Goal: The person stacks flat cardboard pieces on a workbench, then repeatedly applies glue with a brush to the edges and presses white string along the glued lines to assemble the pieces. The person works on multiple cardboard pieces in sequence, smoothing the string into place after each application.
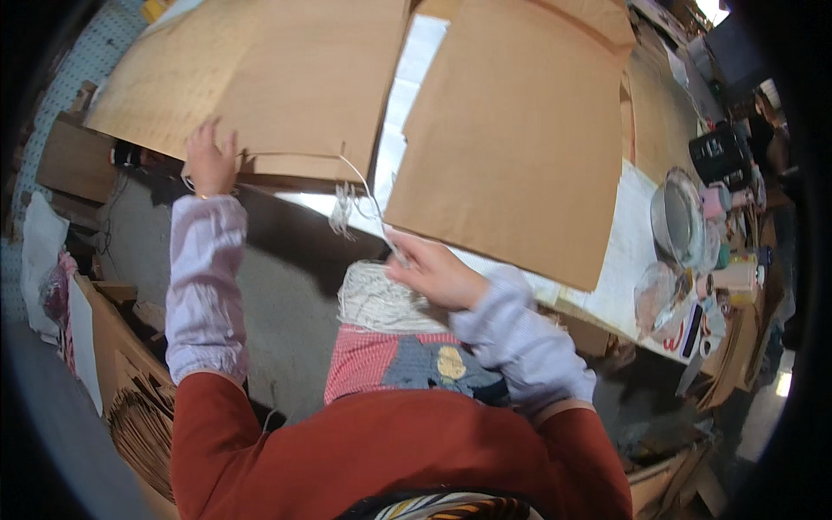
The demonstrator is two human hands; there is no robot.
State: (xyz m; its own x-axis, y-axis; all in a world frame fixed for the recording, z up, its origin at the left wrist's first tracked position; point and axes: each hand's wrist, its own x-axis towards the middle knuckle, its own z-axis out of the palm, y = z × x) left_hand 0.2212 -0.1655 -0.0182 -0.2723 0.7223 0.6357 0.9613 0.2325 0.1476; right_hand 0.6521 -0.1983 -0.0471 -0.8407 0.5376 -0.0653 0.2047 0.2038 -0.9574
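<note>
My left hand (pixel 212 160) lies on the near edge of a brown paper bag or sheet (pixel 316 78), its fingers spread. A bit of white string shows beside that wrist. In my right hand (pixel 438 273), the fingers close around a white cord (pixel 373 195). The cord runs up to the near edge of the left brown piece, beside a small slit. A tuft of white strings (pixel 343 212) hangs at the table edge below it. On my lap rests a thick bundle of white cords (pixel 381 299).
A stack of large brown paper pieces (pixel 516 139) lies to the right on white sheets. Farther right stand a metal bowl (pixel 678 217), a black container (pixel 719 156), and several bottles and cups. Folded cardboard (pixel 143 429) leans at the lower left.
</note>
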